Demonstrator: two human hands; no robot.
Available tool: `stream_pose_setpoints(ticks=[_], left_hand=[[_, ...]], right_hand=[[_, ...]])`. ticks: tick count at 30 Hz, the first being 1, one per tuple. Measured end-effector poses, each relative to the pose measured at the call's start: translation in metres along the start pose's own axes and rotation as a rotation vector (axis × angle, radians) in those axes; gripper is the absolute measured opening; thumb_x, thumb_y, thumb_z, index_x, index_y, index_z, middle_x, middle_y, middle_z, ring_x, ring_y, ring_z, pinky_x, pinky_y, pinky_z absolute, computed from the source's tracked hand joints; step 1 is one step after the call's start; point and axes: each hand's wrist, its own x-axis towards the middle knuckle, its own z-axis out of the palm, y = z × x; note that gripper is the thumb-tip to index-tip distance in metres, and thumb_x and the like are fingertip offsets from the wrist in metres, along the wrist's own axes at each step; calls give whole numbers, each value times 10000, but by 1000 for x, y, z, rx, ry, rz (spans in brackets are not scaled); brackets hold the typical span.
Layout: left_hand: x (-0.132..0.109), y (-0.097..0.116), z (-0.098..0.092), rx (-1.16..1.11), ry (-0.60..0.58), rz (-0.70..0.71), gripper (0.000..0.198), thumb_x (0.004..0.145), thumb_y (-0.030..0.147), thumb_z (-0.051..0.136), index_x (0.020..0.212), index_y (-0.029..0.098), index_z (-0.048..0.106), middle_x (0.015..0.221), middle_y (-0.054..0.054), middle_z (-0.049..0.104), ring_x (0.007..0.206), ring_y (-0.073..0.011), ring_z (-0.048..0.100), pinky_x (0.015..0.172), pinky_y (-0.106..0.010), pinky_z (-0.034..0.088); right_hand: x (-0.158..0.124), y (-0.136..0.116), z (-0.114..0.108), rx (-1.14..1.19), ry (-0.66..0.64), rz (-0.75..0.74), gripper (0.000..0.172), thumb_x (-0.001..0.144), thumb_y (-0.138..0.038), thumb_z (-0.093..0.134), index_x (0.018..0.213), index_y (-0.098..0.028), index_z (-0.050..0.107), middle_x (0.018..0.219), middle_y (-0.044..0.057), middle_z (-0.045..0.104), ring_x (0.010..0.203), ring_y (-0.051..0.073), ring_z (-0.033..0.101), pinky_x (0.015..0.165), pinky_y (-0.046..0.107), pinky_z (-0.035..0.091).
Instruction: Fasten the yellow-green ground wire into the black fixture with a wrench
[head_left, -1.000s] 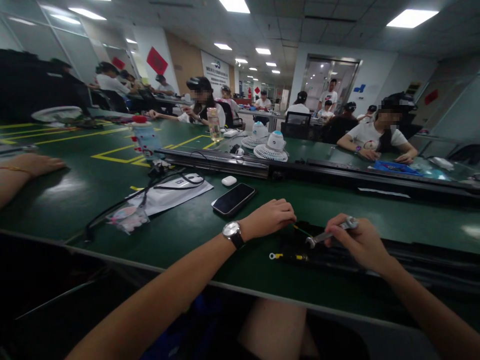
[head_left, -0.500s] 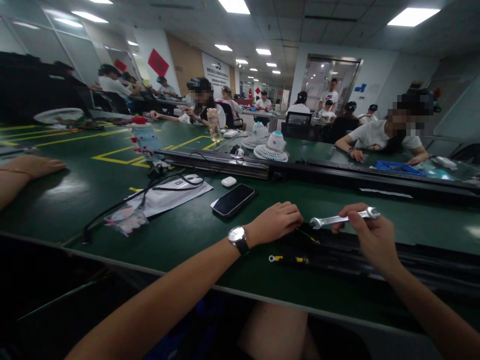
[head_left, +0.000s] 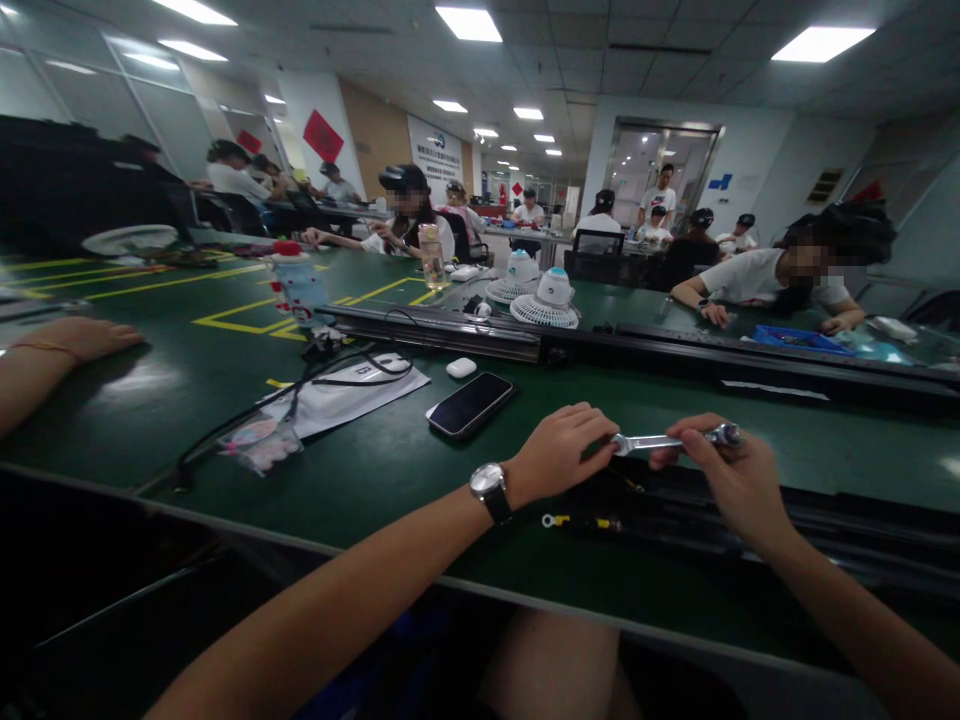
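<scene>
A silver wrench (head_left: pixel 646 442) lies level in my right hand (head_left: pixel 731 475), its fingers and thumb closed around the far part of the handle. Its left jaw meets the fingertips of my left hand (head_left: pixel 562 448), which wears a watch (head_left: pixel 489 483). Those left fingers are pinched together, and what sits between them is hidden. Under both hands runs a dark long bar (head_left: pixel 720 510), blurred in the shade. Beside its left end rests a yellow cable end with a ring terminal (head_left: pixel 551 521). Another thin wire (head_left: pixel 631 481) shows faintly below the wrench.
A phone (head_left: pixel 471 404) and white earbud case (head_left: pixel 460 368) lie left of my hands. Further left are a white bag (head_left: pixel 352 392) and a black cable (head_left: pixel 247 425). Long black rails (head_left: pixel 675 345) cross the table beyond, before two white fans (head_left: pixel 546 302). Another person's hand (head_left: pixel 82 338) rests at left.
The wrench has tilted and moved slightly left, so its jaw now meets my left fingertips. My left hand has shifted a little right. The yellow-green wire under it is less visible.
</scene>
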Motion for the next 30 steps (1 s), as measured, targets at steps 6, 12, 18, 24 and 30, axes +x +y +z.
stream_pose_setpoints(ticks=[6,12,18,24,30], left_hand=[[2,3,-2,-6,-27,16,290,1058,333,398,1084,152,624,986,-78,667,910,-179,573,845,-319,453],[-1,-1,-9,-17,-107,66,310,1051,280,361,1123,165,641,958,-66,676,886,-186,553,825,-332,422],[-4,-14,-6,114,-191,55,266,1009,228,405,1064,168,659,960,-59,686,877,-185,549,823,-328,417],[-3,-15,0,148,-230,60,245,1020,250,423,1058,177,654,964,-52,689,898,-184,558,835,-321,416],[-3,-14,1,154,-244,68,284,1040,265,387,1058,174,656,967,-58,689,900,-184,560,832,-321,413]], right_hand=[[0,-1,0,4,0,-6,182,1002,-367,620,989,-207,708,812,38,759,769,203,738,729,309,603],[-1,-8,-5,-69,-3,-30,230,1018,-366,579,909,-200,694,717,21,739,681,190,725,664,283,582],[-3,-6,-4,-252,-380,-8,247,1007,-378,591,864,-203,689,676,-2,742,596,170,714,600,256,545],[-6,-3,2,-335,-511,-102,169,1009,-339,592,935,-211,674,701,-26,751,620,142,730,611,224,531],[-10,0,3,-395,-532,-192,178,992,-368,634,904,-218,671,678,-45,730,582,122,700,582,213,492]])
